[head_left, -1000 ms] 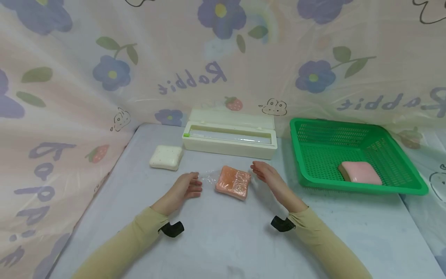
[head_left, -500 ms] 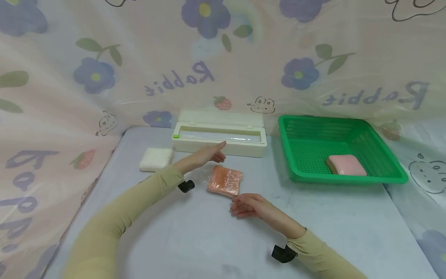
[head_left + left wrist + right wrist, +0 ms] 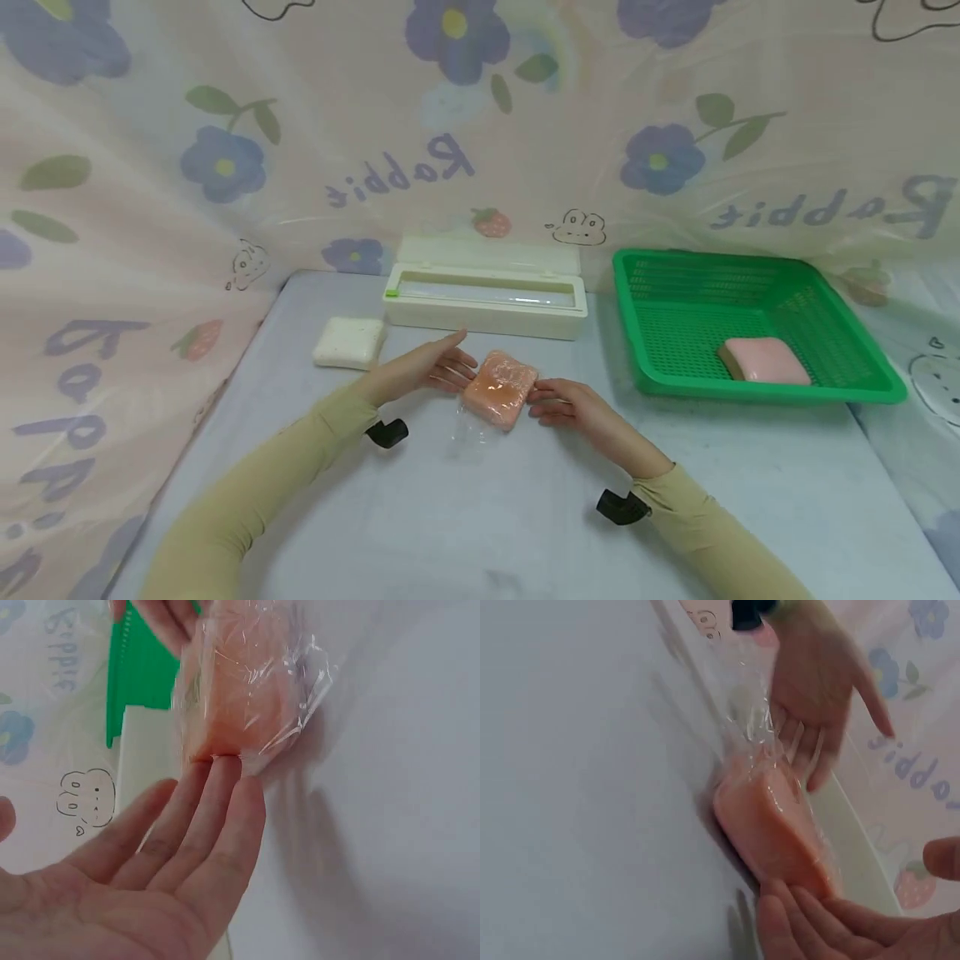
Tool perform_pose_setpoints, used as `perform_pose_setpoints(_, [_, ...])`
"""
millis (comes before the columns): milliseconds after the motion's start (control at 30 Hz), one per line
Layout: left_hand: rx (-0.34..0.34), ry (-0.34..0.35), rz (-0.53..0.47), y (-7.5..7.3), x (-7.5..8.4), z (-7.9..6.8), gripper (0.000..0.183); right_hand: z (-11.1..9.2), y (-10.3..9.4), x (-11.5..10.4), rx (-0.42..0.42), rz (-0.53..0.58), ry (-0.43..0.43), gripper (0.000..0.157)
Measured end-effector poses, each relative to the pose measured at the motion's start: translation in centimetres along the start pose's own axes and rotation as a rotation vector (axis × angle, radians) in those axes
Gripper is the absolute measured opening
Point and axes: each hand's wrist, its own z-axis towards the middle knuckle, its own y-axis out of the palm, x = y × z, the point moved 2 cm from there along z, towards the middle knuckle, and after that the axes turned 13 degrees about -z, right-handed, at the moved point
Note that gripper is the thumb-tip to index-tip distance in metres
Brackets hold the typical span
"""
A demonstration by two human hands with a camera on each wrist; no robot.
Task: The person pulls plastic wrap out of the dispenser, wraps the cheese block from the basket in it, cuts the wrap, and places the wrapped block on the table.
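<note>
A square orange-pink block [image 3: 500,389], like a slice of toast or a soap bar, lies on the table in clear plastic film. A loose tail of film [image 3: 469,433] spreads from its front side. My left hand [image 3: 431,367] is at the block's left side; its extended fingertips touch the wrapped edge in the left wrist view. On the opposite side my right hand [image 3: 573,410] has its fingertips against the block's edge, thumb held away in the right wrist view [image 3: 855,930]. Neither hand curls round the block.
Behind the block stands a white film dispenser [image 3: 483,315] with its lid up. A cream-white block [image 3: 349,342] lies at the left. At the right, a green basket [image 3: 765,392] holds a pink-topped block [image 3: 767,361]. A printed curtain [image 3: 525,158] hangs behind the table.
The wrapped block has turned, bringing its loose film from the left side to the front. The left hand went up behind the block, then back to its left; the right hand dipped nearer, then returned.
</note>
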Motion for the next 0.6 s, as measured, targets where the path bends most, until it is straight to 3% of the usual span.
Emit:
perform_pose_setpoints(167, [-0.006, -0.011, -0.197, 0.6, -2.1, -0.9, 0.06, 1.0, -1.2, 0.2, 0.009, -0.005, -0.028, 0.049])
perform_pose_setpoints(267, [0.066, -0.001, -0.235, 0.8, -2.8, -1.0, 0.05, 0.6, -1.6, 0.0, 0.056, -0.269, -0.158, 0.044])
perform_pose_setpoints(400, [0.169, -0.015, -0.206, 0.6, -3.5, -0.8, 0.043, -0.4, -1.0, -0.5, 0.084, -0.793, -0.402, 0.059])
perform_pose_setpoints(500, [0.19, -0.03, -0.195, 0.5, -3.7, -0.4, 0.041, -0.8, 0.4, -1.0, -0.01, -1.076, -0.596, 0.078])
perform_pose_setpoints(600, [0.19, -0.035, -0.205, 0.6, -3.9, 0.0, 0.039, -1.1, 2.2, -1.3, -0.083, -1.29, -0.771, 0.085])
